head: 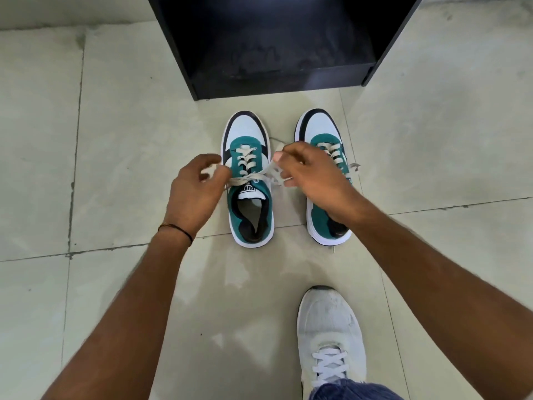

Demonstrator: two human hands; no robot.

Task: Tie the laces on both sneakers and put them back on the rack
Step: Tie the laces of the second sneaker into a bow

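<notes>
Head view, looking down at the floor (115, 140).

Both bare forearms reaching forward and inward from the bottom corners. Left hand (193, 194) at the left side of the left sneaker (247, 180), back of the hand up, fingers curled narrow, pinching a piece of the pale lace (245, 179) between thumb and fingertips. Thin dark band (176, 228) round the left wrist. Right hand (313, 171) on the other side of the same shoe, knuckles up, fingers bent and closed on a loop of lace. Lace drawn taut between the two hands, crossing over the tongue just above the shoe opening.

Left sneaker flat on the floor between the hands, toe pointing away toward the rack (277, 47), teal, white and black. Right sneaker (323, 134) just beside it, parallel, partly covered by the right hand and wrist; its lace end (354, 166) lying loose off its right side.

Black rack beyond the toes, low shelf open and dark, near the shoes but apart from them.

Nearer the camera, a white shoe (331, 336) on the person's foot, with a blue denim cuff (346, 391) at the bottom edge, well apart from the pair.
</notes>
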